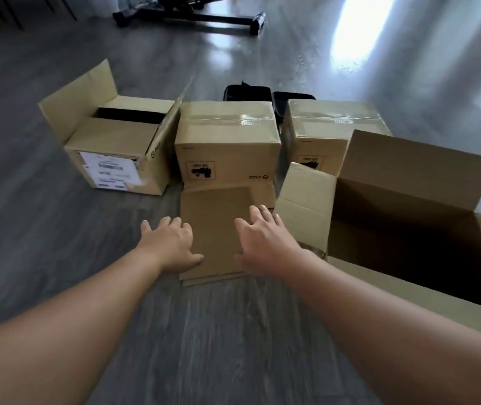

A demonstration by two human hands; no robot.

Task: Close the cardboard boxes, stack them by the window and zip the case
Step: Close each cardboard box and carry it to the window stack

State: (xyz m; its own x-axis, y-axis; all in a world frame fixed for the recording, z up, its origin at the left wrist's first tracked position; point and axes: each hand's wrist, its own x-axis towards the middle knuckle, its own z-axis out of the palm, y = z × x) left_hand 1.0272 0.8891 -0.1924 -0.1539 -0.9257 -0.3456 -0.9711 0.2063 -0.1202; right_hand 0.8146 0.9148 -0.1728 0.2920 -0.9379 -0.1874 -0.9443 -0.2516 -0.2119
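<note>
Both arms reach forward over the grey wood floor [58, 244]; the left hand [169, 244] lies with fingers spread and relaxed on the left edge of a flattened cardboard piece [216, 229], gripping nothing; the right hand [265, 241] rests open on its right part, fingers straight. The flat cardboard lies on the floor, its far edge against a taped middle box [227, 141], which is closed; to the left stands an open box with a white label [110, 147], its flaps raised; to the right stands another taped box [327, 124], partly hidden by a large open box [408, 223] just beside the right forearm, flaps up and inside dark. A black case [248, 93] shows behind the two taped boxes, mostly hidden; whether it is zipped cannot be told. A black wheeled stand base [192, 16] sits farther off; bright light falls on the floor at the upper right.
</note>
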